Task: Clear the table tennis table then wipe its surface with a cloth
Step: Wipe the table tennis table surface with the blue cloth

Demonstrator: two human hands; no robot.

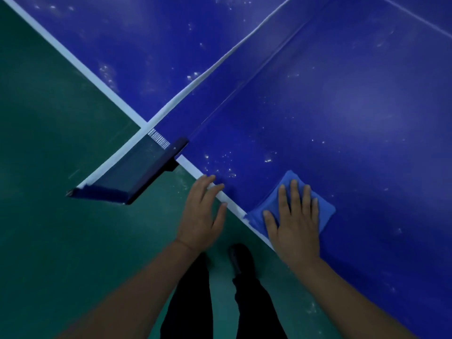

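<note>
While my right grip (293, 223) presses flat, fingers straight, on the blue cloth (325, 211) at the desk (367, 118) edge, my left grip (200, 216) rests open beside it. White specks lie toward eleven o'clock; overlapping strokes advised.

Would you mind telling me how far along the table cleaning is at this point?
Clearing looks done: nothing loose lies on the visible part of the table tennis table. Wiping is in hand: the right hand presses flat on the blue cloth near the white edge, while the left hand rests fingertips on that edge. Still left: white specks near the net and beyond it.
</note>
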